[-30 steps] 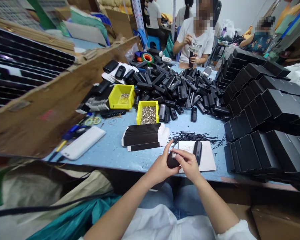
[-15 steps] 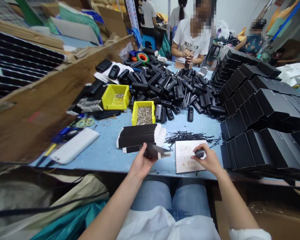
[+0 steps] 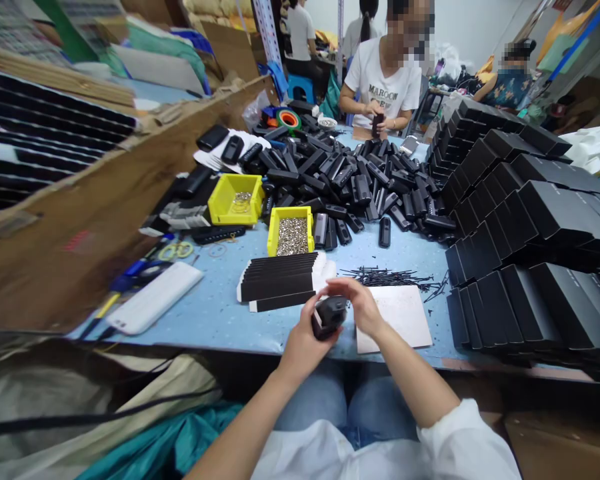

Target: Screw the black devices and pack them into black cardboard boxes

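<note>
My left hand (image 3: 305,337) is wrapped around a small black carton (image 3: 321,327), held tilted just above the table's front edge. At the carton's upper end shows a rounded black device (image 3: 336,307); how deep it sits inside is hard to tell. My right hand (image 3: 360,303) curves around the far and right side of the device, fingers bent over it. Directly behind lies a row of flat black cartons (image 3: 277,277) with white flaps. A white pad (image 3: 397,320) lies to the right, below my right forearm's side.
Black screws or pins (image 3: 390,276) lie behind the pad. Yellow bins (image 3: 291,233) hold small metal parts and rings. A heap of black devices (image 3: 340,170) fills the back. Stacked black boxes (image 3: 510,300) wall the right. A white power bank-like block (image 3: 153,298) lies left. A co-worker (image 3: 380,87) sits opposite.
My right hand has moved left from over the white pad, bringing the black device to the carton. The carton in my left hand has turned, and both hands now meet around it.
</note>
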`<state>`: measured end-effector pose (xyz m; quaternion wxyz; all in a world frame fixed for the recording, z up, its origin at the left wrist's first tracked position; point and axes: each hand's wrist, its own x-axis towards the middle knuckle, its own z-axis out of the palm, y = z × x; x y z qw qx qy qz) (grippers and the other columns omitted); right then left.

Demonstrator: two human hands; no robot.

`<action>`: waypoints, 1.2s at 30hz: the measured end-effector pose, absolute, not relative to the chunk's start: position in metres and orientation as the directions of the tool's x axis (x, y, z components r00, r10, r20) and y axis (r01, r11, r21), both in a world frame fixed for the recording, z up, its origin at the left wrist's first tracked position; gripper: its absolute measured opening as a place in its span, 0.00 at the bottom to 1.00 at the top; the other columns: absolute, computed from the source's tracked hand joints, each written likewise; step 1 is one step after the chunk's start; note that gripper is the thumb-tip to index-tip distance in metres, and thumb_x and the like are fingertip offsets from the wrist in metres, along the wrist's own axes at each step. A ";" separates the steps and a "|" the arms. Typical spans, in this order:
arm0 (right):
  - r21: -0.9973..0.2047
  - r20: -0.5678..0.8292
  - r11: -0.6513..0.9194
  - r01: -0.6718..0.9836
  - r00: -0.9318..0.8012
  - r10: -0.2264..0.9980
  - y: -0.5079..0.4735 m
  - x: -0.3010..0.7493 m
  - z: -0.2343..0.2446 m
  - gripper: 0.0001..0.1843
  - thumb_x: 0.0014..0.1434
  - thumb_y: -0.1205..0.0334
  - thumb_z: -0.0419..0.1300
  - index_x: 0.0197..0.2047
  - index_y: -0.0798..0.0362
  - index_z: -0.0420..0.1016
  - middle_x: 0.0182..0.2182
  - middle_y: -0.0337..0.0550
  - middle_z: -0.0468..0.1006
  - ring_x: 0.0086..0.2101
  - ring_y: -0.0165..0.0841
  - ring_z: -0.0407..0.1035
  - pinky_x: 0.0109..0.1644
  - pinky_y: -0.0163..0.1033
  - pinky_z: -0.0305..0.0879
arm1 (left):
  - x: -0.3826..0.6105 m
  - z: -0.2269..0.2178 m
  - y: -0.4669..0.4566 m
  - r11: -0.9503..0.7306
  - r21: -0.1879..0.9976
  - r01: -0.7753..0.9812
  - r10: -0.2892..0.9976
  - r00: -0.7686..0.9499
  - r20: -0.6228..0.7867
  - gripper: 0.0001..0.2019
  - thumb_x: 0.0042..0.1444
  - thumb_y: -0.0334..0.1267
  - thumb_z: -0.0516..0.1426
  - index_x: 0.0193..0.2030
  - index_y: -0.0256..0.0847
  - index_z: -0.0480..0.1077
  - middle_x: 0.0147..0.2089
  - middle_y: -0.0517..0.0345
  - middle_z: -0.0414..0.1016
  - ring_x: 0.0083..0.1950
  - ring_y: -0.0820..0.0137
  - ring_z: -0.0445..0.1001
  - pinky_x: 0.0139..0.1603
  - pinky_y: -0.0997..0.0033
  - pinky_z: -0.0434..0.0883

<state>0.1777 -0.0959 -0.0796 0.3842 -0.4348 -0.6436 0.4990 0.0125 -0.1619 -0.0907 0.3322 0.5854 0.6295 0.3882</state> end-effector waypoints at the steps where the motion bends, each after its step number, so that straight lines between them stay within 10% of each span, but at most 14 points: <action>1: -0.946 -0.042 0.065 0.317 -0.318 0.947 -0.077 0.177 -0.081 0.37 0.60 0.39 0.39 0.54 0.64 0.64 0.51 0.48 0.62 0.52 0.09 0.59 0.64 0.18 0.62 | 0.011 -0.094 -0.160 -0.007 0.844 0.537 0.997 -0.060 0.046 0.40 0.44 0.47 0.65 0.62 0.39 0.55 0.55 0.43 0.69 0.53 0.55 0.73 0.53 0.57 0.71; 6: -0.810 -0.226 -0.111 0.576 -0.131 0.965 -0.005 0.181 -0.088 0.20 0.54 0.61 0.54 0.40 0.74 0.71 0.47 0.53 0.64 0.50 0.09 0.56 0.68 0.18 0.55 | 0.015 -0.104 -0.151 -0.077 0.804 0.590 0.996 0.011 0.088 0.37 0.48 0.46 0.61 0.62 0.36 0.52 0.50 0.43 0.72 0.47 0.57 0.76 0.46 0.60 0.73; 13: -0.948 -0.087 -0.047 0.314 -0.113 0.990 -0.078 0.202 -0.069 0.37 0.59 0.42 0.45 0.61 0.61 0.57 0.45 0.43 0.67 0.36 0.02 0.59 0.43 0.12 0.60 | 0.015 -0.099 -0.148 -0.144 0.781 0.608 0.988 0.135 0.077 0.40 0.52 0.47 0.60 0.68 0.42 0.47 0.59 0.45 0.68 0.56 0.57 0.72 0.53 0.61 0.70; 18: -0.932 0.001 0.028 0.362 -0.076 0.997 -0.123 0.199 -0.068 0.30 0.49 0.42 0.58 0.41 0.64 0.74 0.42 0.42 0.68 0.43 0.03 0.60 0.54 0.11 0.61 | 0.016 -0.101 -0.146 -0.243 0.782 0.575 0.963 0.241 0.121 0.32 0.55 0.43 0.58 0.64 0.42 0.53 0.58 0.46 0.68 0.55 0.58 0.72 0.53 0.60 0.70; 22: -0.964 -0.130 -0.094 0.249 -0.132 0.983 -0.125 0.190 -0.081 0.39 0.54 0.39 0.51 0.59 0.59 0.66 0.50 0.44 0.65 0.47 0.05 0.62 0.55 0.13 0.64 | 0.022 -0.105 -0.145 -0.275 0.794 0.542 0.949 0.286 0.133 0.24 0.52 0.43 0.60 0.53 0.40 0.59 0.51 0.47 0.70 0.49 0.60 0.74 0.50 0.60 0.71; 28: -0.964 -0.176 -0.119 0.237 -0.236 0.956 -0.128 0.182 -0.092 0.36 0.56 0.37 0.47 0.56 0.56 0.71 0.54 0.41 0.61 0.55 0.09 0.61 0.69 0.20 0.61 | 0.033 -0.096 -0.142 -0.065 0.894 0.444 0.973 0.229 -0.043 0.47 0.51 0.45 0.62 0.69 0.39 0.35 0.58 0.41 0.67 0.53 0.57 0.73 0.53 0.57 0.70; 33: -0.928 0.016 0.132 0.349 -0.315 0.949 -0.136 0.188 -0.097 0.37 0.56 0.36 0.47 0.56 0.55 0.71 0.57 0.41 0.57 0.63 0.12 0.53 0.78 0.27 0.51 | 0.035 -0.096 -0.142 -0.054 0.932 0.359 0.970 0.241 -0.036 0.49 0.51 0.46 0.62 0.71 0.39 0.35 0.59 0.40 0.66 0.57 0.56 0.71 0.58 0.55 0.66; 36: -0.849 0.066 0.190 0.493 -0.258 0.964 -0.163 0.187 -0.093 0.54 0.48 0.35 0.55 0.71 0.56 0.48 0.62 0.46 0.44 0.67 0.16 0.45 0.75 0.26 0.55 | 0.045 -0.092 -0.150 0.020 0.966 0.258 0.986 0.153 -0.061 0.42 0.59 0.51 0.55 0.71 0.39 0.36 0.66 0.37 0.56 0.64 0.56 0.63 0.64 0.54 0.61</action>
